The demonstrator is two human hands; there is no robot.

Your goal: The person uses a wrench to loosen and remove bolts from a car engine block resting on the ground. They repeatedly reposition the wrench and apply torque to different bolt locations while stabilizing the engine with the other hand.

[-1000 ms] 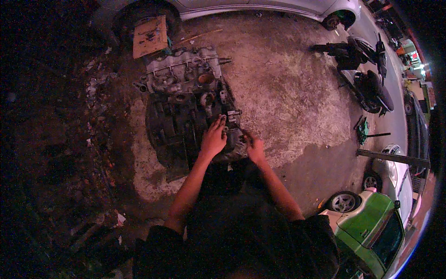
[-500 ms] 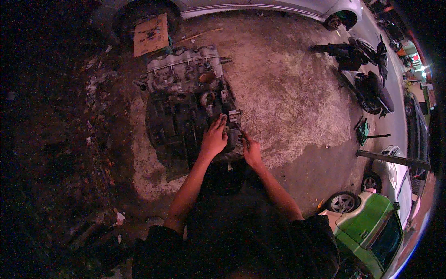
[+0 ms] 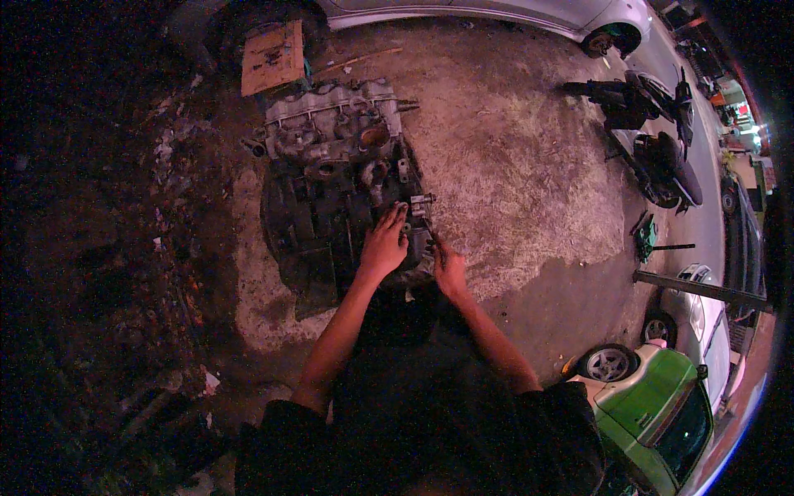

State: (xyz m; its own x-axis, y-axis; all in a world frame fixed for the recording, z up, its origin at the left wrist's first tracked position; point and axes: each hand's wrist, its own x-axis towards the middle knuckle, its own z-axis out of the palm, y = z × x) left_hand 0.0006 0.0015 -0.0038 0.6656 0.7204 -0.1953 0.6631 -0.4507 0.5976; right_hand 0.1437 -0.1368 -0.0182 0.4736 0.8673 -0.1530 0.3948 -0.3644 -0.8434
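A greasy engine point(image 3: 318, 194) lies on the ground in front of me, its pale grey metal top at the far end and its dark body nearer. My left hand point(image 3: 385, 245) rests on its near right part with fingers stretched out. Beside those fingertips a small light metal fitting point(image 3: 421, 201) sits at the engine's right edge. My right hand point(image 3: 449, 269) is closed at that same edge, just below the fitting. A thin dark tool point(image 3: 431, 236) runs up from its fingers; its exact kind is too dim to make out.
Beyond the engine lies a stained cardboard sheet point(image 3: 274, 59) by the wheel of a silver car point(image 3: 463, 10). A dark motorcycle point(image 3: 657, 157) stands at the right. Lower right is a green car point(image 3: 653, 397). Litter point(image 3: 165, 140) is strewn along the left.
The view has shifted slightly, so the engine appears a little farther right. Both hands keep nearly the same place and pose on it.
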